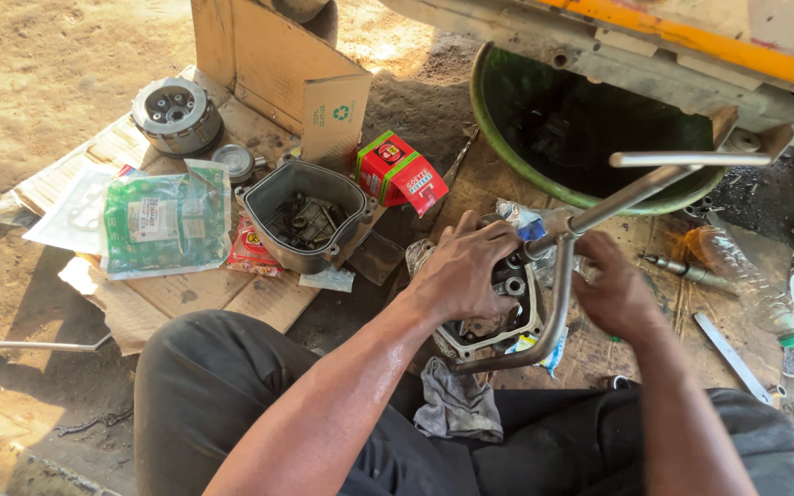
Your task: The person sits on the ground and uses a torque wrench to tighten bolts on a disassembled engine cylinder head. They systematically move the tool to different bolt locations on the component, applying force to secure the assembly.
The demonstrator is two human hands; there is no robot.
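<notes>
My left hand (464, 268) presses down on a metal engine part (498, 321) that lies on the ground between my knees. My right hand (614, 292) grips the shaft of a steel three-arm socket wrench (558, 294), whose arms reach up to the right and down toward my lap. One wrench tip sits on the engine part beside my left fingers. A grey rag (457, 404) lies under the part's near edge.
A grey metal cover (307, 217) holding small parts, a red box (399, 171), green gasket packets (165, 220) and a clutch assembly (176, 115) lie on flattened cardboard (259, 298) at left. A green basin (507, 138) sits behind. A spark plug (682, 268) and plastic bottle (737, 271) lie right.
</notes>
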